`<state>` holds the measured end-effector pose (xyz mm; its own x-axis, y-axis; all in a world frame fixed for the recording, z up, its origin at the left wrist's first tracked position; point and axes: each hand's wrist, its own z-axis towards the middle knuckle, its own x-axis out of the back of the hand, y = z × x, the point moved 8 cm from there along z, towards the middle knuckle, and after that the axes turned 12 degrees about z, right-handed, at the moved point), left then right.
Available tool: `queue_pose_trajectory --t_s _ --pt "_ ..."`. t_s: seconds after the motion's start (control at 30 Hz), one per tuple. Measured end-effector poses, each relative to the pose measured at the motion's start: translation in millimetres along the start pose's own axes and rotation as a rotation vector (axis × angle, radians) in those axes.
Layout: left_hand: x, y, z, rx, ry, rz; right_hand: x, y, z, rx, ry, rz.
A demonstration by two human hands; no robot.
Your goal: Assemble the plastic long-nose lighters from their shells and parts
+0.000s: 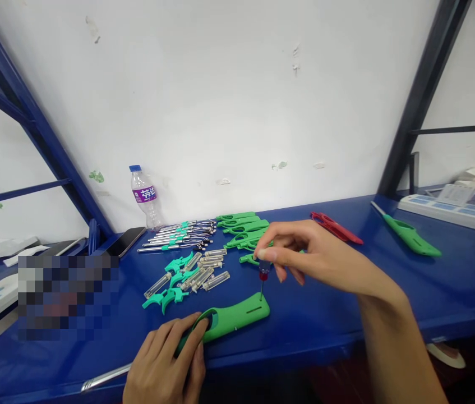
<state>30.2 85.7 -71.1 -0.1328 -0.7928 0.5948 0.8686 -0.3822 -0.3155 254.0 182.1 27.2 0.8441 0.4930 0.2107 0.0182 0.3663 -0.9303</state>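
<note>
- Nearest to us, our left hand (165,365) is curling its fingers and thumb around the rear end of a green plastic casing (237,317), pressing it down on the blue counter (346,314) close to the front edge.
- We are seeing the casing as a long, rounded, bright green shell, with a narrow slot in its top face near the far end and a dark opening where our fingers are gripping it.
- Our right hand (304,255) is pinching a small tool (263,275) with a red collar between thumb and fingertips, holding it upright with its thin tip touching the casing just by the slot.
- Our left hand is hiding the casing's rear end, and a metal tube (105,379) is sticking out from under that hand towards the left; we cannot tell whether it is joined to the casing.
- Our right hand is covering part of the stack of green shells (243,224) behind it, and a blurred patch (67,294) is masking whatever is lying at the left.
- A water bottle (147,199) is standing by the wall (237,101), wearing a purple label with white characters too small for us to read.
</note>
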Motion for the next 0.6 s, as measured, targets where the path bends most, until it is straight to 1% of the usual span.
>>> queue_pose_trajectory --t_s 0.07,0.17,0.23,0.3,0.4,0.47,0.6 --pt "0.0 0.2 -0.4 -0.003 -0.003 0.003 3.1 0.7 0.8 -0.005 0.048 -0.030" --pt "0.8 1.4 -1.2 -0.010 -0.001 0.006 9.6 -1.8 1.1 0.031 0.142 -0.106" --pt "1.2 0.8 -1.3 0.009 0.001 -0.001 11.3 -3.1 1.1 0.048 0.164 -0.120" --pt "1.2 -0.5 -1.2 0.031 0.001 -0.008 9.8 -4.0 1.4 0.060 0.140 -0.090" --pt "0.6 0.7 -1.2 0.009 -0.003 -0.001 4.8 -5.6 1.3 0.065 0.073 -0.062" --pt "0.4 2.1 -1.4 -0.018 -0.002 0.007 1.6 -4.2 0.7 0.037 0.026 -0.043" --pt "-0.4 -0.6 -2.0 0.004 0.001 0.009 -1.3 -1.2 -1.0 0.013 -0.051 0.044"
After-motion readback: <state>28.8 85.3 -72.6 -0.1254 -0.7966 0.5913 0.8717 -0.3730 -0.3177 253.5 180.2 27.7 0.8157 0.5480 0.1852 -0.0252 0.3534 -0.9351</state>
